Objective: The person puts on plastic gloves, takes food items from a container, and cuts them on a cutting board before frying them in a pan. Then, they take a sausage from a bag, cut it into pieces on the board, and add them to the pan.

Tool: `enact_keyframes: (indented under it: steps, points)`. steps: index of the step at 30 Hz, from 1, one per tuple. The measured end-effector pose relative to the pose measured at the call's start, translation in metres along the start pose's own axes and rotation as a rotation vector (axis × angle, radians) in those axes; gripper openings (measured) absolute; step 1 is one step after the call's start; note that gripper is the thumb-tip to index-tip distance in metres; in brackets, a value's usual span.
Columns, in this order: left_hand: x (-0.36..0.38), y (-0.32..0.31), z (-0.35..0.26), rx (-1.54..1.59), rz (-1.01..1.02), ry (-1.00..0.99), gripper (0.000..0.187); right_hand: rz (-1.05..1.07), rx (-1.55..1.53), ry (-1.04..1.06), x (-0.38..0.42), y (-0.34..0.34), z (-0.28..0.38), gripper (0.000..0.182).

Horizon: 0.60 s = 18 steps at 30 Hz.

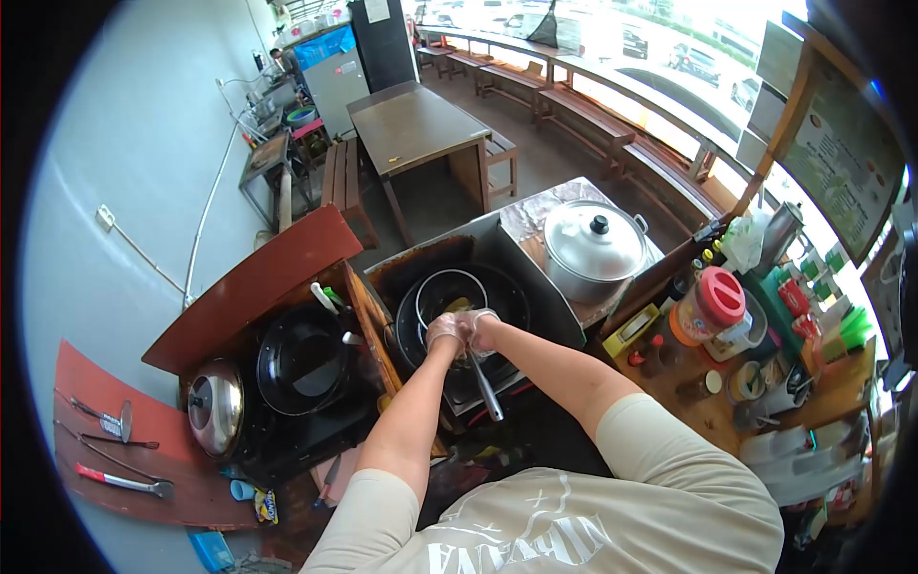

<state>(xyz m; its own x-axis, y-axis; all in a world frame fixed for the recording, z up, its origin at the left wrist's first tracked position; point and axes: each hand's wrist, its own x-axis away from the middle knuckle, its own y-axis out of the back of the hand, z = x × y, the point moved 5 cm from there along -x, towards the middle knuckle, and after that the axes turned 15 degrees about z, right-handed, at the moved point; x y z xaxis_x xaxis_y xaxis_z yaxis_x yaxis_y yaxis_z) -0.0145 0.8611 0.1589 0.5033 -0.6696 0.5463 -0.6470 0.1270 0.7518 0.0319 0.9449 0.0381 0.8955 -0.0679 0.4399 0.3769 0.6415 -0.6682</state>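
Left hand: gloved in thin clear plastic, fingers curled narrow against the right hand; what it grips cannot be told.
Right hand: gloved likewise, closed about something small and yellowish over the pan; a metal handle runs down from beneath it toward the body.
Black pan: sits on the burner inside the steel stove box, with a round wire strainer lying in its left half.
Edges: the stove box walls stand close on the far and right sides of the pan; the near side is open to the arms.
Open room: little to the left, where a second black wok sits just beside; to the right the tabletop is crowded with jars and bottles.
Count, pans: two dark ones.
Count, lids: two, one on the big aluminium pot, one steel lid at far left.
Count, hanging utensils: about three on the red board.
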Motion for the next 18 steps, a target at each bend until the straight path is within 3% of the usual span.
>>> enact_keyframes:
  steps: [2, 3, 4, 5, 7, 8, 10, 12, 14, 17, 18]
  points:
    - [-0.003, -0.001, -0.005, -0.104, 0.048, 0.047, 0.05, 0.212, 0.66, 0.129, -0.071, 0.065, -0.012, 0.012]
    - [0.003, 0.002, -0.007, -0.027, 0.012, 0.099, 0.047, 0.266, 1.053, 0.333, -0.107, 0.096, -0.024, 0.013]
    - [0.009, 0.003, -0.007, 0.05, -0.024, 0.151, 0.044, 0.206, 0.55, 0.061, -0.039, 0.037, -0.001, 0.013]
    - [0.008, 0.004, -0.008, 0.051, -0.023, 0.159, 0.044, 0.002, 0.012, -0.109, 0.058, -0.046, 0.031, 0.013]
    - [0.007, -0.007, -0.013, 0.467, 0.214, 0.107, 0.039, -0.033, 0.068, -0.137, 0.04, -0.033, 0.034, 0.009]
    - [0.005, -0.011, -0.01, 0.477, 0.215, 0.114, 0.039, -0.07, 0.126, -0.156, 0.028, -0.018, 0.03, 0.007]
    - [0.0, -0.019, -0.013, 0.82, 0.32, -0.08, 0.035, -0.076, 0.204, -0.117, 0.011, 0.002, 0.027, 0.007]
    - [0.002, -0.018, -0.012, 0.845, 0.28, -0.113, 0.038, 0.14, 0.158, -0.123, 0.015, -0.003, 0.036, 0.007]
    - [0.006, -0.007, -0.01, 0.72, 0.098, -0.089, 0.031, 0.171, 0.291, -0.12, -0.026, 0.034, 0.028, 0.007]
    - [0.005, -0.001, -0.01, 0.644, 0.075, -0.033, 0.036, 0.166, 0.729, -0.096, -0.088, 0.091, 0.013, 0.007]
    - [0.002, -0.002, -0.007, 0.649, 0.071, -0.031, 0.036, 0.225, 0.944, 0.043, -0.092, 0.095, 0.016, 0.007]
